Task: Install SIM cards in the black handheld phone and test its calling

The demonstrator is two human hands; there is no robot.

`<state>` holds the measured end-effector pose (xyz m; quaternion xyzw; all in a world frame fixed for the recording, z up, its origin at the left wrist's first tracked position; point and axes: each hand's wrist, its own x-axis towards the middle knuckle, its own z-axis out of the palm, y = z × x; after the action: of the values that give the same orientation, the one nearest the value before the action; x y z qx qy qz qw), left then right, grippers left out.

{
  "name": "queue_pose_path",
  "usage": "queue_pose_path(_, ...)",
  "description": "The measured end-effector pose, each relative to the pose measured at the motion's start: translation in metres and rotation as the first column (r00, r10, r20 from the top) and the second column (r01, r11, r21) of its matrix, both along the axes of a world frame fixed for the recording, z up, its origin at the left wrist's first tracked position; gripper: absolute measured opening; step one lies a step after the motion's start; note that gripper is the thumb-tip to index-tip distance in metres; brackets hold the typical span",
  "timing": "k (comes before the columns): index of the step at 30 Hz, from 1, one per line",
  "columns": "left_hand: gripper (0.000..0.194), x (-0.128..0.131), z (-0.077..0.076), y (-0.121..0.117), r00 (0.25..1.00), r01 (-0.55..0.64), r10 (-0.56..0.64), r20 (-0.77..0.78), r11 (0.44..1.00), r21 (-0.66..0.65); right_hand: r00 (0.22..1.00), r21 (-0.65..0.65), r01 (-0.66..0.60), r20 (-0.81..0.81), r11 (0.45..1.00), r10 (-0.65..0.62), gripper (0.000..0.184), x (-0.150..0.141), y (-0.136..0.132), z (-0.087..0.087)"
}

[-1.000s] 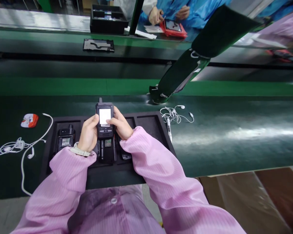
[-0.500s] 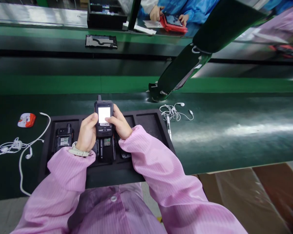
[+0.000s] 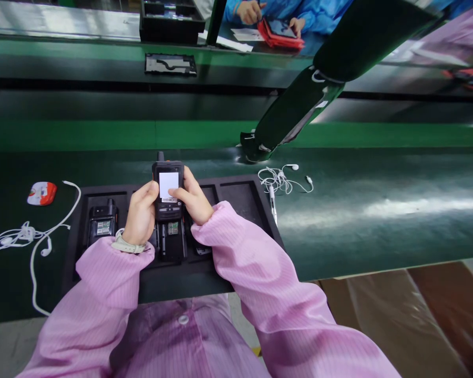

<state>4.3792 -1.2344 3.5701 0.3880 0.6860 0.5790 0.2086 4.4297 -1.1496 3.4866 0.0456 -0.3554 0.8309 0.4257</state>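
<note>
A black two-way radio (image 3: 168,211) with a stubby antenna and a lit, pale screen is held upright between both hands. My left hand (image 3: 141,212) is wrapped round its left side, thumb on the edge beside the screen. My right hand (image 3: 196,202) grips the right side, its thumb lying over the lower part of the screen. Below is a black compartment tray (image 3: 244,181). In its left compartment lies another radio (image 3: 103,220) with its inside exposed. Directly beneath the held radio, an opened device (image 3: 172,244) shows a green circuit part. My right sleeve partly hides a further device.
White earphones (image 3: 286,178) and a pen (image 3: 273,205) lie right of the tray. At left are more earphones (image 3: 18,239), a white cable (image 3: 65,220) and a red-white packet (image 3: 42,193). A green-wrapped post (image 3: 289,123) slants over the bench. Across it, a co-worker's hands (image 3: 252,11) handle a red-cased tablet.
The screen has turned from bright white to a slightly dimmer, bluish white. My hands keep their grip almost unmoved. Across the bench, the co-worker's hand has shifted slightly.
</note>
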Motion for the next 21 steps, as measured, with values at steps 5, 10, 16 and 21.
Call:
queue_pose_path(5, 0.04, 0.0003, 0.0004, 0.0003, 1.0, 0.0, 0.0, -0.007, 1.0, -0.002, 1.0, -0.002, 0.009, -0.004, 1.0, -0.009, 0.059, 0.0012, 0.0005, 0.0006)
queue_pose_path(10, 0.039, 0.0, 0.0002, -0.0002, 1.0, -0.003, 0.003, 0.001, 1.0, 0.006, 1.0, 0.001, 0.001, -0.013, 1.0, -0.001, 0.062, 0.0027, 0.0007, 0.0009)
queue_pose_path(16, 0.039, 0.0002, 0.0002, -0.0006, 1.0, 0.004, -0.004, 0.013, 1.0, 0.006, 1.0, 0.003, -0.009, -0.017, 1.0, 0.009, 0.064, 0.0022, 0.0001, -0.0001)
queue_pose_path(21, 0.04, -0.0003, 0.0, -0.0007, 1.0, -0.01, 0.009, 0.015, 1.0, 0.006, 1.0, 0.015, 0.005, -0.02, 1.0, -0.005, 0.06, 0.0029, 0.0002, -0.0007)
